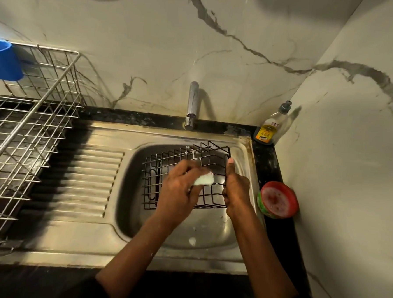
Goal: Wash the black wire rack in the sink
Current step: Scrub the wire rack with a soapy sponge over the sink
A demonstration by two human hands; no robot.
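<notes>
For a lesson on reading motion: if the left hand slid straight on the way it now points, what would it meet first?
Most likely the black wire rack: its wires lie just ahead of the left hand and the sponge it holds, though depth is unclear.

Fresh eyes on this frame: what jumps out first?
The black wire rack in the sink, centre: the right hand grips its right edge while the left hand holds a pale sponge against it. Next, the red tub on the counter right of the sink, and the blue cup far left.

Left hand (177, 190), sponge (204, 180) blurred; blue cup (3, 62) cut by left edge.
</notes>
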